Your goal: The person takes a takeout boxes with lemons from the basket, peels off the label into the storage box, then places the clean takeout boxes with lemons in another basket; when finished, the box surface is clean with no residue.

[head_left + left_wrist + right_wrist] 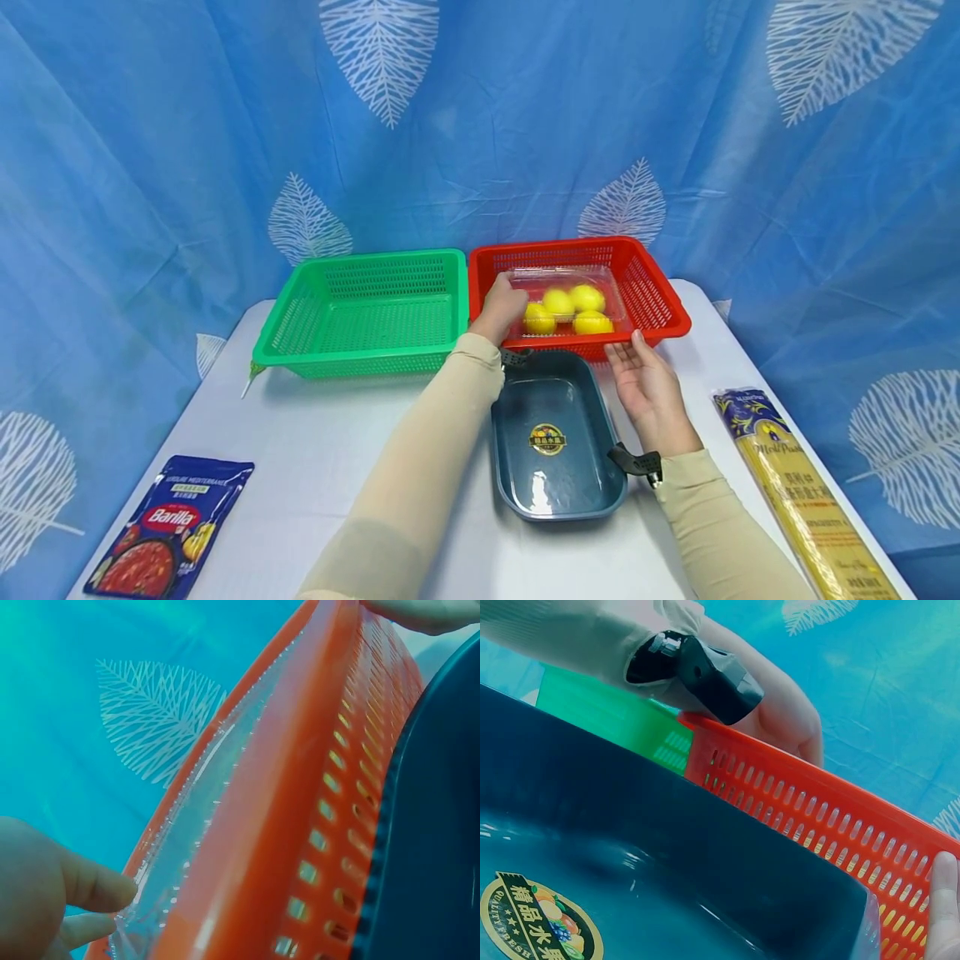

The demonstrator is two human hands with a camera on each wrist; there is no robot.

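In the head view a clear plastic box (611,292) sits in the red basket (663,312), with several yellow lemons (588,323) showing through it. My left hand (502,307) reaches over the basket's left side and pinches the box's left edge between thumb and finger; the left wrist view shows this hand (52,892) at the clear edge. My right hand (648,387) touches the front of the red basket near its right end, palm turned up and fingers fairly straight. One of its fingers (943,889) lies against the perforated wall in the right wrist view.
A dark blue bin (555,475) with a gold fruit label stands between my forearms. To the left is a green basket (375,362), a green stem (255,371) poking out beside it. A blue Barilla pouch (172,525) lies front left, a spaghetti pack (802,492) at the right edge.
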